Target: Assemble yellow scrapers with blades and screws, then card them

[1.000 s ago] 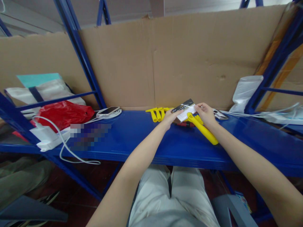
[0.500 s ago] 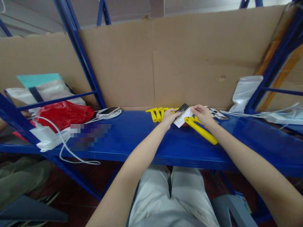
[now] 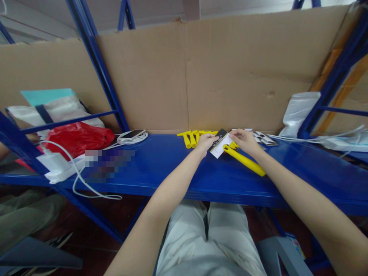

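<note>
**Black-and-white card (image 3: 218, 150) held at the middle of a blue desk (image 3: 163, 165)**

A tall cardboard sheet (image 3: 230, 73) closed off the back of the desk. Towards the left end lay a red plastic bag (image 3: 79, 140), a white power strip (image 3: 64, 172) and a phone (image 3: 134, 133) on coiled white cord. Over on the right, a white packet (image 3: 299, 113) stood near a blue post (image 3: 335, 73). Yellow T-shaped pieces (image 3: 188, 141) lined the back, part of their row hidden by the left grip (image 3: 205, 143).

A yellow handle (image 3: 245, 163) slanted in front of the card, its upper end covering some of the white face; whether the two touched could not be told. Its lower end came close to the right forearm.

The left grip was closed on the card's dark side, thumb over the top. The right grip (image 3: 244, 141) had its fingers gathered at the card's upper right edge, touching it, though whether they pinched it was too small to tell.
</note>
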{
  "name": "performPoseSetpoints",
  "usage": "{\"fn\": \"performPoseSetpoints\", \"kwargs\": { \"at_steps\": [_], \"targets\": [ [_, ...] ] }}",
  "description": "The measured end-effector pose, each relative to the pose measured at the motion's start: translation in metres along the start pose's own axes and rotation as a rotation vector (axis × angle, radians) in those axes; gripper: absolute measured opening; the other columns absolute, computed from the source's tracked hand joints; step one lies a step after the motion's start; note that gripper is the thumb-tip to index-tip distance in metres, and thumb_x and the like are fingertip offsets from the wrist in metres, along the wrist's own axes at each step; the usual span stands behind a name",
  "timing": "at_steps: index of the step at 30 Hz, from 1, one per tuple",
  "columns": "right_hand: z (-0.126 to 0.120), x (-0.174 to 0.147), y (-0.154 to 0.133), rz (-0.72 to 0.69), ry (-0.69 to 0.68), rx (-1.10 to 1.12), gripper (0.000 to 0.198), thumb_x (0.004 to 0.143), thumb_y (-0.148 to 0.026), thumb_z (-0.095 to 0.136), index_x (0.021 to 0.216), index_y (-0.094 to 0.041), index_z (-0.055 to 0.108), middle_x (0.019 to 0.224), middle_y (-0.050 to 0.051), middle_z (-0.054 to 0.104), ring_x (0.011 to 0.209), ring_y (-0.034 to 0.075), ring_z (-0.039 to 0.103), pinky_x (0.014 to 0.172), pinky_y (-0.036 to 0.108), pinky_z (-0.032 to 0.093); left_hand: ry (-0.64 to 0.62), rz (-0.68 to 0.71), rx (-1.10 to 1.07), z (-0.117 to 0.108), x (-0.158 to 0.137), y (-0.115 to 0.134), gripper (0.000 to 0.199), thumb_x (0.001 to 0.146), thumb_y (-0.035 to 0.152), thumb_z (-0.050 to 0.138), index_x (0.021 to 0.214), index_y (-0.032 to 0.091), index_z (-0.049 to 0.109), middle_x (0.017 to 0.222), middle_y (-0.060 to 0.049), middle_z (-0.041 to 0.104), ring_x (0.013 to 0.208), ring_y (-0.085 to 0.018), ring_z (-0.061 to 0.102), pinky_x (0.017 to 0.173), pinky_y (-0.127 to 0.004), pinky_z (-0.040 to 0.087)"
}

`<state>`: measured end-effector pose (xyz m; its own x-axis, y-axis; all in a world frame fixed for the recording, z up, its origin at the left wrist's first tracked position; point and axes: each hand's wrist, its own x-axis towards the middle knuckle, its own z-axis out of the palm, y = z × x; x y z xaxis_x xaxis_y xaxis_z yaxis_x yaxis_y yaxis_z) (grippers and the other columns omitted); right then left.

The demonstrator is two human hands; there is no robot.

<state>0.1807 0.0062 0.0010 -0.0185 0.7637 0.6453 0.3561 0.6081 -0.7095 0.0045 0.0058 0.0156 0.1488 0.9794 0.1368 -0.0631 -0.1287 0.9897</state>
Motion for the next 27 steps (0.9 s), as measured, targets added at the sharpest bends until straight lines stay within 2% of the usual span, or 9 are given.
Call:
{"fn": "performPoseSetpoints", "kwargs": {
  "at_steps": [4, 9, 13, 16, 19, 22, 27],
  "targets": [
    [-0.001, 0.001, 0.004, -0.011, 0.021, -0.022, 0.029, 0.068, -0.047, 0.069, 0.068, -0.02, 0.059, 0.075, 0.006, 0.066, 0.068, 0.018, 0.061, 0.069, 0.038, 0.054, -0.031, -0.019, 0.005, 0.0, 0.002, -0.001, 0.03, 0.074, 0.012, 0.065, 0.048, 0.017, 0.051, 0.046, 0.002, 0.052, 0.046, -0.009, 0.047, 0.054, -0.024, 0.041],
    [-0.002, 0.002, 0.006, -0.026, 0.018, -0.056, 0.027, 0.071, -0.045, 0.066, 0.068, -0.02, 0.058, 0.077, 0.007, 0.066, 0.07, 0.019, 0.062, 0.07, 0.038, 0.053, -0.012, -0.032, -0.054, 0.002, 0.001, 0.001, 0.028, 0.071, 0.006, 0.061, 0.047, 0.017, 0.05, 0.047, 0.002, 0.052, 0.047, -0.01, 0.048, 0.057, -0.026, 0.042],
    [-0.004, -0.001, -0.001, -0.092, 0.031, -0.192, 0.022, 0.076, -0.042, 0.06, 0.075, -0.02, 0.061, 0.08, 0.007, 0.066, 0.073, 0.019, 0.062, 0.072, 0.039, 0.052, 0.048, -0.03, -0.101, 0.004, 0.002, 0.002, 0.025, 0.07, 0.005, 0.06, 0.049, 0.017, 0.051, 0.049, 0.002, 0.053, 0.047, -0.011, 0.049, 0.058, -0.026, 0.042],
    [-0.006, -0.003, -0.011, -0.183, 0.034, -0.315, 0.016, 0.078, -0.037, 0.058, 0.081, -0.021, 0.063, 0.091, 0.009, 0.066, 0.079, 0.02, 0.062, 0.074, 0.039, 0.052, 0.11, -0.022, -0.147, 0.002, 0.006, 0.001, 0.022, 0.071, 0.006, 0.06, 0.053, 0.017, 0.053, 0.05, 0.003, 0.055, 0.049, -0.01, 0.05, 0.058, -0.024, 0.041],
    [-0.006, -0.006, -0.018, -0.208, -0.004, -0.374, 0.016, 0.078, -0.035, 0.058, 0.085, -0.02, 0.062, 0.095, 0.01, 0.066, 0.079, 0.02, 0.062, 0.074, 0.039, 0.052, 0.159, -0.026, -0.179, -0.001, 0.011, 0.001, 0.021, 0.072, 0.007, 0.059, 0.054, 0.017, 0.053, 0.051, 0.004, 0.054, 0.05, -0.009, 0.051, 0.058, -0.022, 0.041],
    [-0.003, -0.009, -0.02, -0.155, -0.105, -0.375, 0.023, 0.078, -0.038, 0.059, 0.093, -0.02, 0.062, 0.092, 0.009, 0.067, 0.07, 0.018, 0.062, 0.068, 0.036, 0.052, 0.171, -0.012, -0.172, -0.002, 0.012, 0.001, 0.021, 0.072, 0.006, 0.056, 0.054, 0.017, 0.054, 0.052, 0.003, 0.055, 0.053, -0.01, 0.053, 0.06, -0.022, 0.042],
    [0.002, -0.012, -0.013, -0.14, -0.226, -0.347, 0.051, 0.069, -0.042, 0.069, 0.114, -0.021, 0.058, 0.09, 0.006, 0.067, 0.065, 0.017, 0.06, 0.062, 0.032, 0.051, 0.159, 0.014, -0.173, 0.0, 0.01, -0.002, 0.02, 0.073, 0.006, 0.057, 0.055, 0.017, 0.055, 0.052, 0.003, 0.055, 0.053, -0.01, 0.053, 0.059, -0.022, 0.042]
  ]
}}
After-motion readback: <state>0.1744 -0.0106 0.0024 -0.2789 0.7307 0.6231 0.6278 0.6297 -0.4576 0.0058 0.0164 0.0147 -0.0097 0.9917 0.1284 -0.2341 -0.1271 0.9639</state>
